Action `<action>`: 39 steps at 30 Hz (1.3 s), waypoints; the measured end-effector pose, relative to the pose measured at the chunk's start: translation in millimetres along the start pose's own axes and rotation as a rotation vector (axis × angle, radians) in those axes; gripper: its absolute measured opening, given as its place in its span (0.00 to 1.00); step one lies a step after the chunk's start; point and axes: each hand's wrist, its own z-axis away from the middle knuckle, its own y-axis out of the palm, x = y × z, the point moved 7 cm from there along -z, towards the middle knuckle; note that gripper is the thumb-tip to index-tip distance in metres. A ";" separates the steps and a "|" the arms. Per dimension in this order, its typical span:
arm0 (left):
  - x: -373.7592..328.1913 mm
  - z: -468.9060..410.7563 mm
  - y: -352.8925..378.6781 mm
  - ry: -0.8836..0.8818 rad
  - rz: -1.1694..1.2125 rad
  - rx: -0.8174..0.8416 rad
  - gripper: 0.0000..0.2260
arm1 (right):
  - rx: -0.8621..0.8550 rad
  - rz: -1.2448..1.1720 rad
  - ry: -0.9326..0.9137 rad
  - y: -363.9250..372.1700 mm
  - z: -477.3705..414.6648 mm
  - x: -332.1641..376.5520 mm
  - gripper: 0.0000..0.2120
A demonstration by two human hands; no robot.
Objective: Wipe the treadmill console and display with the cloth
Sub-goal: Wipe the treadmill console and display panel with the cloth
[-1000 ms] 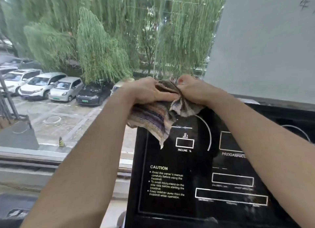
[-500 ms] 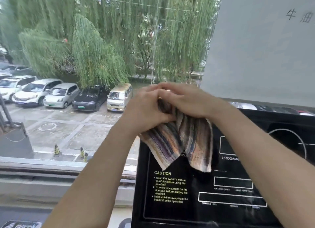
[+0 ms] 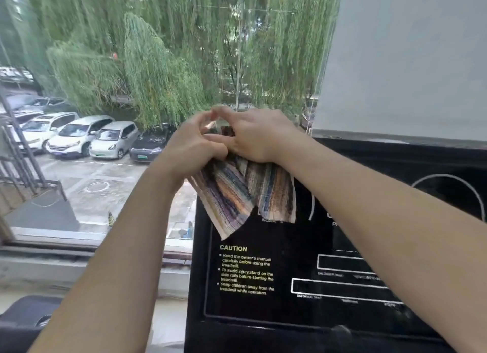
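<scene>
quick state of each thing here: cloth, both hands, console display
left hand: gripping the top of the striped cloth
right hand: gripping the same top edge
console display: dark, readout boxes blank
striped cloth: bunched at top, lower part hanging in folds over the display's upper left

Beyond the window (image 3: 79, 243), willow trees (image 3: 158, 75) stand behind parked cars (image 3: 79, 137); a white sheet (image 3: 408, 62) hangs at right.

Soft, even daylight comes through the window (image 3: 158, 89); shadows are faint. The fingers (image 3: 208, 115) are motion-blurred, fine print on the dark console (image 3: 250, 300) is smeared, and straight edges bow towards the frame borders.
</scene>
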 end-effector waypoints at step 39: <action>-122.2 8.4 358.4 0.711 -1.138 -0.246 0.22 | -0.472 -0.044 0.609 22.8 302.5 -248.6 0.31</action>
